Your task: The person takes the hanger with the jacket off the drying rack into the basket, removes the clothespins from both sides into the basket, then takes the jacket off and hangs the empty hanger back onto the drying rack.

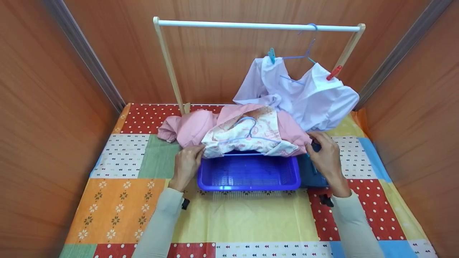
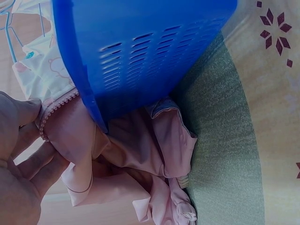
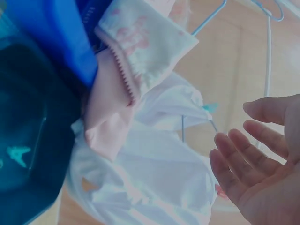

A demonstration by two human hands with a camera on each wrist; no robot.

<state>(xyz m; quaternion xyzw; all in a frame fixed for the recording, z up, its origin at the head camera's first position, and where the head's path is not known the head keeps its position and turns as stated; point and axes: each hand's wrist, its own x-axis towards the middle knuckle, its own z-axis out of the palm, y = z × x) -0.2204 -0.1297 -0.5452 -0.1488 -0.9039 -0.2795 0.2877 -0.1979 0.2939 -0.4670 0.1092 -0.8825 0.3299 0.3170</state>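
A pink jacket (image 1: 195, 126) with a pale patterned lining (image 1: 267, 122) lies over the back rim of a blue basket (image 1: 249, 187). Within its opened collar is a blue wire hanger (image 1: 250, 135). My left hand (image 1: 186, 163) pinches the jacket's left zip edge (image 2: 58, 107) between thumb and fingers. At the jacket's right end, my right hand (image 1: 325, 156) is held close by. In the right wrist view its fingers (image 3: 246, 161) are spread and relaxed, apart from the cloth, holding nothing.
A white shirt (image 1: 304, 102) hangs on a blue hanger from the rack's white bar (image 1: 251, 25), with a teal clothespin (image 1: 271, 55) and a red clothespin (image 1: 334, 72). Right of the basket stands a dark teal bin (image 3: 42, 126) containing a clothespin (image 3: 18, 154). Wooden panels surround the patchwork cloth.
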